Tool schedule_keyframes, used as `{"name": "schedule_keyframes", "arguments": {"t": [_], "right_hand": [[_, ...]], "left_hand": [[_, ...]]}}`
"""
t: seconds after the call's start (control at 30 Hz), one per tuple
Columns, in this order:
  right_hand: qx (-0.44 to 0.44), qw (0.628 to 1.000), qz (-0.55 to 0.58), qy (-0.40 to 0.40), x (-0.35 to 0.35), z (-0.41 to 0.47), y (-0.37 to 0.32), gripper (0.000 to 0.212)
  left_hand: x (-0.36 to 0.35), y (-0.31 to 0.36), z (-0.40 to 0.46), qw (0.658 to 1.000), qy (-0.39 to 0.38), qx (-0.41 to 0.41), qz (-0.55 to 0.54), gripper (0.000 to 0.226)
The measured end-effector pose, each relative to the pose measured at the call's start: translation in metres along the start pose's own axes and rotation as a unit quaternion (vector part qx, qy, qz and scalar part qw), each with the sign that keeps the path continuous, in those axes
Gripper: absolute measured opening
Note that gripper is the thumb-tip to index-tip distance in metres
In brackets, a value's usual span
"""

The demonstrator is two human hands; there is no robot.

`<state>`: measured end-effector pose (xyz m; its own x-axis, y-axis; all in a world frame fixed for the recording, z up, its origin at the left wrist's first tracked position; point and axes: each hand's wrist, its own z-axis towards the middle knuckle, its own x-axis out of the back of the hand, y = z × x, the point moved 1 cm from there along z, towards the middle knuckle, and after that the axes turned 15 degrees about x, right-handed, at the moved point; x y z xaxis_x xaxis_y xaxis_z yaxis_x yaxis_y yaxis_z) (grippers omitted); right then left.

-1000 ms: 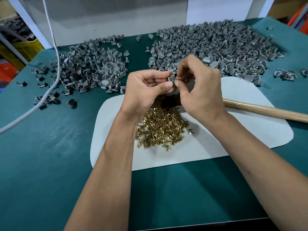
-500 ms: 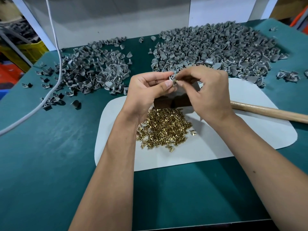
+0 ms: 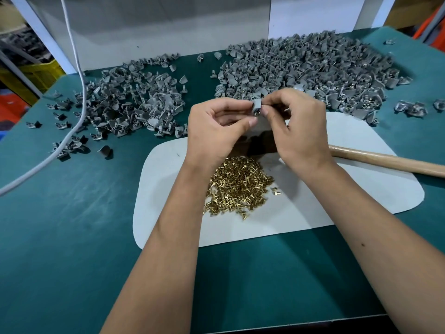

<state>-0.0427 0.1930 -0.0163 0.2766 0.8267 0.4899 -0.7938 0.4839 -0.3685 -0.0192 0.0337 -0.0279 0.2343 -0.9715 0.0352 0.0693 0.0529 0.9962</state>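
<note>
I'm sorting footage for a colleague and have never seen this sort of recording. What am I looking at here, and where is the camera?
There is no machine: these are a person's two bare hands, filmed by one wide-angle camera worn on the head, looking forward and down. The left hand and right hand meet above a white mat and together pinch one small grey part in their fingers. Whether a brass piece is held too is too small to tell. On the mat lie a heap of brass pieces and part of a wooden handle. Behind, on the green table, are more such grey parts: a left heap and a larger right heap. A white cable crosses the left one.
</note>
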Motion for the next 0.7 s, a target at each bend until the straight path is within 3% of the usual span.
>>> {"name": "schedule_keyframes", "arguments": {"t": [0.43,0.7], "right_hand": [[0.007,0.999,-0.037,0.027,-0.003,-0.002,-0.009,0.011],[-0.017,0.998,-0.054,0.026,-0.007,-0.003,-0.010,0.007]], "left_hand": [[-0.015,0.000,-0.004,0.998,0.051,0.021,-0.018,0.014],[-0.019,-0.004,-0.003,0.996,0.083,0.017,0.033,0.012]]}}
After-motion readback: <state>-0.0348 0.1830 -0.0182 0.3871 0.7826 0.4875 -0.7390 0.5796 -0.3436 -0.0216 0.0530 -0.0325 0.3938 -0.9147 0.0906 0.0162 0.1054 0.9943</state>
